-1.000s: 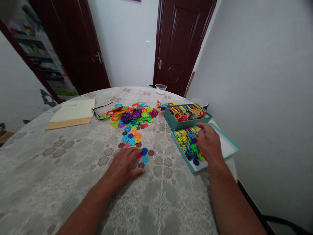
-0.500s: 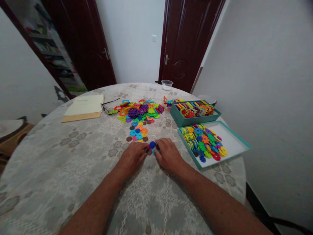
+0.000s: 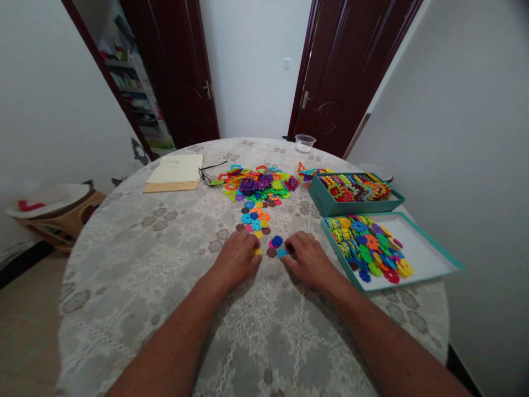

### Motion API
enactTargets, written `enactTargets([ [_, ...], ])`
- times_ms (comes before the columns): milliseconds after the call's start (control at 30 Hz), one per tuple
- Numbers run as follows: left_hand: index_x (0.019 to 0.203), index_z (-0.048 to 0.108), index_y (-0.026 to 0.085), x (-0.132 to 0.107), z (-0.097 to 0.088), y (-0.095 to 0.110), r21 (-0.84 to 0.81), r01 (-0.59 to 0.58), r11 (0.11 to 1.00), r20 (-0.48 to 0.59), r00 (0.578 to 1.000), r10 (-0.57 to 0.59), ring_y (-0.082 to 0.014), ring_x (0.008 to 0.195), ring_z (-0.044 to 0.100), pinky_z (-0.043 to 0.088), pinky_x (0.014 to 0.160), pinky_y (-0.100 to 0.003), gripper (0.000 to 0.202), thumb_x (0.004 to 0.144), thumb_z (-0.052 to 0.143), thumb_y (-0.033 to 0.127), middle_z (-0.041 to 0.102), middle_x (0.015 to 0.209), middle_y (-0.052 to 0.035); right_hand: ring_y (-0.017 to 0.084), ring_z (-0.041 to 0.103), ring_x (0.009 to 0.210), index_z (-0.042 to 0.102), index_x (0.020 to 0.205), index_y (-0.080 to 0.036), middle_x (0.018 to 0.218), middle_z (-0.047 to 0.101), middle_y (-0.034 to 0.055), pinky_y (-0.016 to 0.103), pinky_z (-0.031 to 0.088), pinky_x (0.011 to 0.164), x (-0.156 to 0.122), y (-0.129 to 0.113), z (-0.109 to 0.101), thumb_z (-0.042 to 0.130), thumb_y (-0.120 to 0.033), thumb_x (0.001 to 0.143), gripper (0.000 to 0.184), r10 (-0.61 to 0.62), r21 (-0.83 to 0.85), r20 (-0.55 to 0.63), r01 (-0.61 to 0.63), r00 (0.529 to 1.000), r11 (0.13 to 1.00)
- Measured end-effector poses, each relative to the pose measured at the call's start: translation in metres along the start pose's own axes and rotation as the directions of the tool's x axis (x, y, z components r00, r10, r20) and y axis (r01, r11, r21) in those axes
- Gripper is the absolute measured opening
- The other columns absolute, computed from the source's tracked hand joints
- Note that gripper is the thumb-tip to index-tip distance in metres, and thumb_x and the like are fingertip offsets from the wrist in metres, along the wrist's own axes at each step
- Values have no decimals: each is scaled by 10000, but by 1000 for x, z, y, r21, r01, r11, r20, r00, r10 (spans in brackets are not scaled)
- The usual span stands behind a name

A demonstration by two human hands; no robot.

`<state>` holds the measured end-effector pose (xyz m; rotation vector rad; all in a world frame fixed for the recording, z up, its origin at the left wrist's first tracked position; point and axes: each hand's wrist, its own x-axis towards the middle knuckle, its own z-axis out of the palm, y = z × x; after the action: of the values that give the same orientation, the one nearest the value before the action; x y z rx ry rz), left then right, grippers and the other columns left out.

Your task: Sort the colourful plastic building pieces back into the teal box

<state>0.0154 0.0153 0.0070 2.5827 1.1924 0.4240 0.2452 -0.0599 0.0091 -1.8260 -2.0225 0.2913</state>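
The left hand (image 3: pixel 237 256) curls at a yellow disc (image 3: pixel 258 252); whether it grips, I cannot tell. The right hand (image 3: pixel 309 258), one second ago over the tray (image 3: pixel 425 248), is now at a light-blue disc (image 3: pixel 281 253), thumb and finger apart, so both attend one group of discs (image 3: pixel 277 241) on the table (image 3: pixel 136 286). They look plastic, thin, toothed.

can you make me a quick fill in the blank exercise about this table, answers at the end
1. The disc at the left hand is coloured ____.
2. The light-blue disc nearest the person is closer to their ____ hand.
3. The paper lies to the ____ of the glasses.
4. Of the table's near and far edges, the clear cup stands by the ____ one.

Missing words: yellow; right; left; far
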Motion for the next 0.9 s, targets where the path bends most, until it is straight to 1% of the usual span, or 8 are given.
enactTargets([
  [133,929,646,212,0,0,1,-43,37,998,7,999,-37,-272,966,609,463,881,-400,75,862,670,233,679,995,-95,232,580,987,633,941,-217,1017,634,62,363,435,886,4,5,-5,720,-254,913,98,20,68,54,-23,998,997],
  [233,919,628,221,1,-3,4,-105,82,991,36,996,-78,-246,904,614,446,809,-359,74,855,658,202,683,926,-62,221,607,966,657,984,-219,1013,644,63,345,448,867,3,10,-8,707,-212,908,91,17,105,92,-27,996,994],
  [333,912,618,229,1,-9,11,-248,90,965,81,994,-72,-200,834,616,423,743,-311,77,862,620,170,686,878,-17,222,624,976,673,1055,-218,1027,656,72,337,453,867,-1,14,-11,669,-198,934,123,1,118,120,-15,993,993],
  [467,976,667,234,3,-9,20,-424,91,901,136,990,-36,-159,800,623,424,727,-273,92,885,662,223,704,872,16,218,633,978,676,1046,-209,1039,666,79,324,450,862,-3,17,-13,630,-239,983,83,24,109,136,-39,990,993],
  [567,1088,710,240,5,0,22,-367,53,929,151,989,3,-178,838,635,438,762,-287,217,872,726,238,709,885,5,211,634,960,654,998,-204,1037,668,82,312,443,845,-3,14,-13,634,-234,973,44,45,95,117,-56,992,994],
  [700,1181,718,220,6,13,20,-174,-30,984,42,998,38,-246,1046,632,461,919,-351,310,885,778,293,696,1082,-68,187,635,872,606,932,-218,949,694,39,283,411,758,-2,11,-15,653,-156,894,87,75,164,94,-89,993,982],
  [800,1180,713,213,6,17,18,-123,-38,992,23,999,41,-262,1108,611,463,966,-370,299,907,771,320,662,1133,-87,174,631,786,600,905,-234,840,703,3,274,382,693,-2,11,-15,618,-146,887,91,98,241,100,-119,990,963],
  [900,1100,702,203,7,15,20,-110,-20,994,41,999,25,-258,1074,608,468,948,-372,214,915,754,296,657,1100,-79,179,645,796,617,926,-241,856,726,10,280,397,704,-2,12,-15,584,-186,919,65,108,284,72,-124,992,951],
])
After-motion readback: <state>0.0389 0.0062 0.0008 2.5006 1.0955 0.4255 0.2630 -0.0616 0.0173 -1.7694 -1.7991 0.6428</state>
